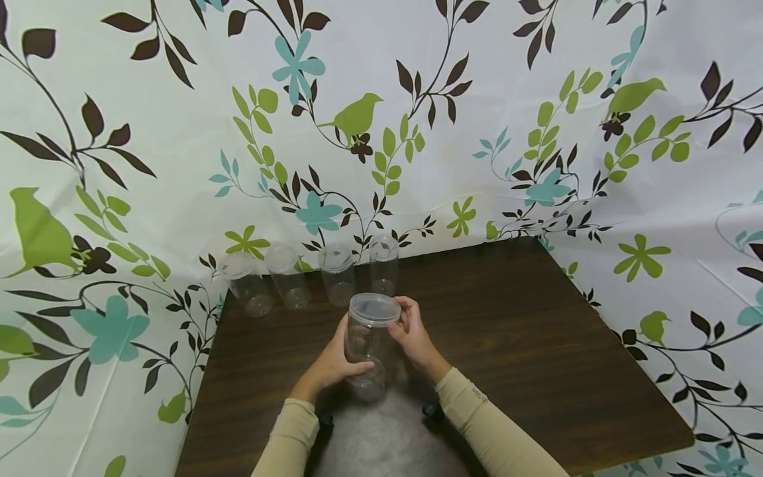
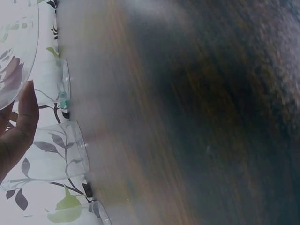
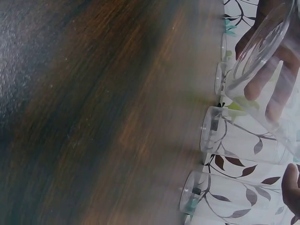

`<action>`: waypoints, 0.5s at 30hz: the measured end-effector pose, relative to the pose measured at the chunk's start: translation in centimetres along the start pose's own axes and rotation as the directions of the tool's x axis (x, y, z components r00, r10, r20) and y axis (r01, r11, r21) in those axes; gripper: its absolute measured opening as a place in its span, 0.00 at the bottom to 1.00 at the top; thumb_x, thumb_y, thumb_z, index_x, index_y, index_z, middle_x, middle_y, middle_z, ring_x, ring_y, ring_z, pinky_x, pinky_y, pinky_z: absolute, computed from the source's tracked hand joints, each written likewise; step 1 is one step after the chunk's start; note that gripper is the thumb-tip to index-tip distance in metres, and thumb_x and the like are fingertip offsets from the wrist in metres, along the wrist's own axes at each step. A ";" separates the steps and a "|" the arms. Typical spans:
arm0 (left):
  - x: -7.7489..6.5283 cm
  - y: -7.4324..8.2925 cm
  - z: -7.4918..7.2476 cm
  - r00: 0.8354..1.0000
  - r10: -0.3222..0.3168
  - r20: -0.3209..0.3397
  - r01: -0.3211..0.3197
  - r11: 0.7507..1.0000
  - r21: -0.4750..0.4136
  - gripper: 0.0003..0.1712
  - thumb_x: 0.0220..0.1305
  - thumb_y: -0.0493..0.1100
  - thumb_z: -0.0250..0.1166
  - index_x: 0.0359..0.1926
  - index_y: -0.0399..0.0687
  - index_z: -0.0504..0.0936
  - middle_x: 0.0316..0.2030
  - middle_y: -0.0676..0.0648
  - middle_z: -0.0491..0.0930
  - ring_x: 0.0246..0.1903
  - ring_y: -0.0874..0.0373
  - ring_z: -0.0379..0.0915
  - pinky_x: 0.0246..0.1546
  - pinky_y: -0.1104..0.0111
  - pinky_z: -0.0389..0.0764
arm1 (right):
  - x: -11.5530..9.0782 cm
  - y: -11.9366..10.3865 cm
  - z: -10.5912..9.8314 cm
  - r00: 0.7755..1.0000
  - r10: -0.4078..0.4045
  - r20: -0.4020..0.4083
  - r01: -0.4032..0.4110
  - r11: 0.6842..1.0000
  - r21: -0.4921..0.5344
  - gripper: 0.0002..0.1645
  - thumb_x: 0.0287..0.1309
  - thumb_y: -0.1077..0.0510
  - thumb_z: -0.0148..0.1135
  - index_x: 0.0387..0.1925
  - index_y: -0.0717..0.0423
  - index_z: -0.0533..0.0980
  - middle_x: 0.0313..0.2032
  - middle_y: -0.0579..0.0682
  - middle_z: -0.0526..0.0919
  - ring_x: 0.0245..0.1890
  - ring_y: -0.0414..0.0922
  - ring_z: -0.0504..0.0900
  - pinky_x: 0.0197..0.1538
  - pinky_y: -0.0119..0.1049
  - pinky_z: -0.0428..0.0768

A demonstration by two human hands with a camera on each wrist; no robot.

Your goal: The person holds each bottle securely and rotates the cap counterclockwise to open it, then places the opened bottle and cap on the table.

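A tall, clear plastic jar (image 1: 365, 341) with a translucent lid (image 1: 374, 307) is held upright over the near part of the table. My left hand (image 1: 334, 358) grips its body from the left, the thumb across the front. At the upper right, my right hand (image 1: 414, 334) pinches the lid's edge, thumb in front and fingers behind. In the left wrist view, a left finger (image 2: 27, 110) lies against the jar's clear wall. Fingers (image 3: 281, 89) show through the clear plastic in the right wrist view.
Several similar clear jars (image 1: 338, 275) stand in a row along the back left edge of the dark wood table (image 1: 507, 351). A patterned white curtain (image 1: 441, 165) hangs close behind the table and along its sides.
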State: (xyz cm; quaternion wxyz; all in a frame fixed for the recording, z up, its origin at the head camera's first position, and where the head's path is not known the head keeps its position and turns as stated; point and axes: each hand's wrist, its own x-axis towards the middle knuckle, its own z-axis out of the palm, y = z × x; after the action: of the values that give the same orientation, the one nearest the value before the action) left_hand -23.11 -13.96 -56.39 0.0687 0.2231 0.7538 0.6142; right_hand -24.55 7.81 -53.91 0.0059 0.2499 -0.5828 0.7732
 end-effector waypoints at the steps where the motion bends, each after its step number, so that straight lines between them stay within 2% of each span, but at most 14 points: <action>1: 0.0 0.0 0.0 1.000 -0.008 -0.001 0.008 1.000 0.008 0.70 0.51 0.37 0.80 0.81 0.54 0.38 0.64 0.35 0.71 0.58 0.42 0.75 0.58 0.59 0.76 | 0.0 0.0 0.0 1.000 0.008 0.006 -0.008 1.000 -0.011 0.45 0.71 0.51 0.62 0.67 0.74 0.46 0.68 0.75 0.54 0.64 0.36 0.66 0.63 0.27 0.69; 5: -0.1 0.2 0.0 0.999 -0.038 -0.017 0.039 0.998 0.047 0.71 0.50 0.36 0.81 0.81 0.52 0.38 0.64 0.36 0.71 0.58 0.43 0.75 0.60 0.56 0.73 | 0.1 0.0 -0.2 0.998 0.045 0.039 -0.043 0.998 -0.048 0.48 0.70 0.46 0.62 0.69 0.72 0.47 0.70 0.75 0.54 0.66 0.36 0.64 0.63 0.27 0.68; 8: -0.2 1.0 0.0 0.998 -0.053 -0.022 0.054 0.995 0.084 0.71 0.49 0.37 0.82 0.81 0.50 0.39 0.65 0.35 0.71 0.58 0.43 0.74 0.61 0.51 0.72 | 0.2 0.0 -0.4 0.996 0.061 0.069 -0.058 0.997 -0.048 0.53 0.68 0.41 0.64 0.71 0.71 0.47 0.68 0.74 0.57 0.63 0.38 0.68 0.61 0.29 0.71; 12: -0.2 1.3 0.1 0.998 -0.065 0.011 0.063 0.992 0.106 0.72 0.49 0.41 0.82 0.81 0.50 0.38 0.66 0.36 0.70 0.59 0.46 0.73 0.62 0.48 0.70 | 0.5 0.0 -0.8 0.992 0.064 0.105 -0.061 0.998 -0.035 0.55 0.66 0.39 0.65 0.73 0.70 0.50 0.66 0.74 0.60 0.58 0.40 0.74 0.58 0.30 0.74; 15: -0.3 0.8 0.2 0.997 -0.068 0.036 0.064 0.994 0.090 0.73 0.50 0.42 0.82 0.81 0.50 0.36 0.66 0.36 0.69 0.59 0.47 0.73 0.62 0.49 0.70 | 0.6 -0.1 -1.2 0.988 0.079 0.136 -0.077 0.997 -0.020 0.54 0.68 0.40 0.64 0.75 0.70 0.50 0.69 0.74 0.59 0.60 0.41 0.72 0.60 0.31 0.73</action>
State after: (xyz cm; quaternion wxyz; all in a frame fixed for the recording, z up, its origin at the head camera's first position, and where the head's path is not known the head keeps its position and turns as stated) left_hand -22.58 -13.75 -55.73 0.0936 0.2127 0.7858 0.5731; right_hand -25.47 8.73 -53.86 -0.0627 0.2791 -0.5968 0.7497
